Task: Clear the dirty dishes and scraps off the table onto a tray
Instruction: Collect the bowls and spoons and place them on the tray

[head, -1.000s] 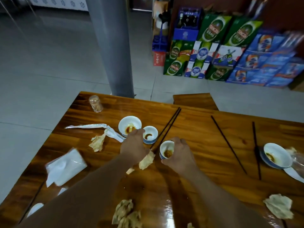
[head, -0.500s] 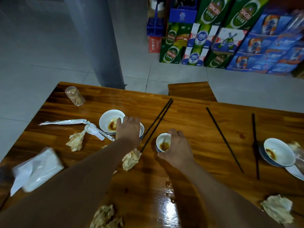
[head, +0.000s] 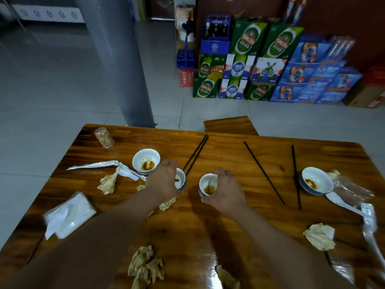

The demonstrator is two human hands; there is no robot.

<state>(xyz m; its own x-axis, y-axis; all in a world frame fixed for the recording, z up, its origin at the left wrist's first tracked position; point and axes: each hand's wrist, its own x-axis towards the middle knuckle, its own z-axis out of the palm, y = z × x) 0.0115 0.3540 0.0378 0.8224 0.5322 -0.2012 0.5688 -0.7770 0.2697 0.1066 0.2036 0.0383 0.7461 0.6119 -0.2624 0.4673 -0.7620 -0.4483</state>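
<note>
Brown sauce pools in both cups — right hand (head: pixel 226 191) grips one cup (head: pixel 208 185), left hand (head: pixel 164 182) fingers curl round the other cup (head: pixel 180 180); tilting either would likely spill onto the surface (head: pixel 229 155).

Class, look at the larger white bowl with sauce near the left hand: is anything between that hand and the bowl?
Nothing visible stands in the way. The left hand already grips a small cup that sits right beside the larger white bowl, and only bare tabletop shows in the narrow gap between them.
</note>
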